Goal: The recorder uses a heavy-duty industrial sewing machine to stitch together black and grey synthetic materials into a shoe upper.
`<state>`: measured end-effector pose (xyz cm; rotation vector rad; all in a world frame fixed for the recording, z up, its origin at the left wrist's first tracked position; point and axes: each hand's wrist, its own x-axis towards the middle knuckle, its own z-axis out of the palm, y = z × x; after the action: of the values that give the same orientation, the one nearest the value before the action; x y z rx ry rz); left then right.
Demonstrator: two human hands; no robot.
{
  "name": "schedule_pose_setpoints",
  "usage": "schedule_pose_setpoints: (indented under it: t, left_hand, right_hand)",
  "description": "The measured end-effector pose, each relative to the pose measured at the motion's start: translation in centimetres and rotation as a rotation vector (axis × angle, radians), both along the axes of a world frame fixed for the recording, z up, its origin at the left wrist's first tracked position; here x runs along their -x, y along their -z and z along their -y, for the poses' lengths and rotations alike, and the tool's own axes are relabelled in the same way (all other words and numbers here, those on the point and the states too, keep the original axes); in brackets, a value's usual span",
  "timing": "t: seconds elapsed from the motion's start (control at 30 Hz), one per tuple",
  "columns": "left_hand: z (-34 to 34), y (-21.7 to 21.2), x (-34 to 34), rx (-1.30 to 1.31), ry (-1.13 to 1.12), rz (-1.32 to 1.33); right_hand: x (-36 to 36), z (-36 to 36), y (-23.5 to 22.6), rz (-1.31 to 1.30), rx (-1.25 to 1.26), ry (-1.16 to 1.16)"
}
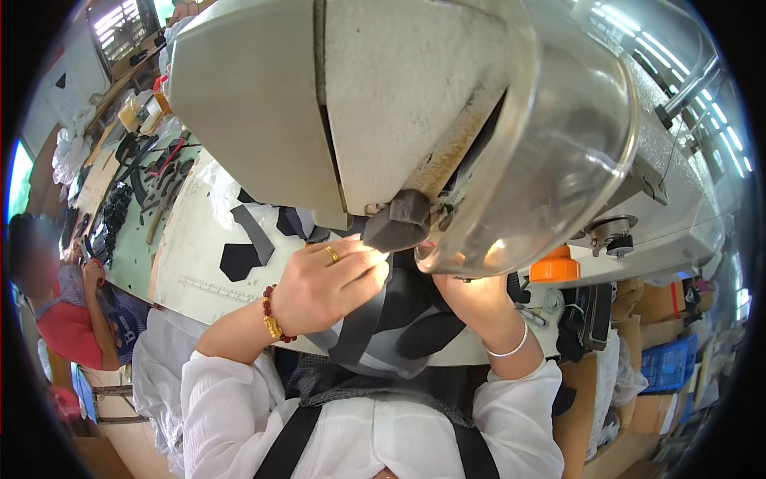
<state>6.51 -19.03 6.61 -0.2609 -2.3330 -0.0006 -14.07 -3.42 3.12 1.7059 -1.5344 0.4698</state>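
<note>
Below a sewing machine's head (263, 112), a black and grey fabric piece (415, 311) hangs over the table's front edge toward my lap. My left hand (331, 283), wearing a ring and a beaded bracelet, has its fingers bent and pressed together on the fabric's upper left edge. On the right, my right hand (471, 299) lies beside the same fabric; its fingers are hidden behind the machine's clear cover (550, 152). A dark grey rounded block (399, 221) on the machine blocks the sight of the stitching point.
Black cut pieces (239, 261) and a clear ruler (215, 289) lie on the white table left of my hand. An orange cap (556, 265) sits on the machine's right. Farther left, a person (80, 311) works at a cluttered green bench. A blue crate (669, 365) stands low right.
</note>
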Motion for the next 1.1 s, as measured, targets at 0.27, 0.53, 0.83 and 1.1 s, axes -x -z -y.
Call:
schedule_pose_setpoints:
  t: [0.27, 0.53, 0.83, 1.1]
  left_hand:
    - [2.1, 1.7, 0.9, -0.052, 0.039, -0.019]
    - [2.9, 2.5, 1.4, -0.089, -0.027, -0.002]
    - [4.3, 5.3, 2.1, -0.494, 0.046, -0.039]
    - [4.8, 6.2, 2.1, -0.722, 0.126, 0.036]
  right_hand:
    - [0.5, 0.5, 2.2, 0.175, -0.040, 0.084]
    - [2.8, 2.0, 3.5, 0.051, -0.034, 0.007]
    - [-2.6, 0.1, 1.1, 0.231, 0.043, -0.083]
    - [-2.9, -0.4, 0.5, 0.240, -0.047, -0.069]
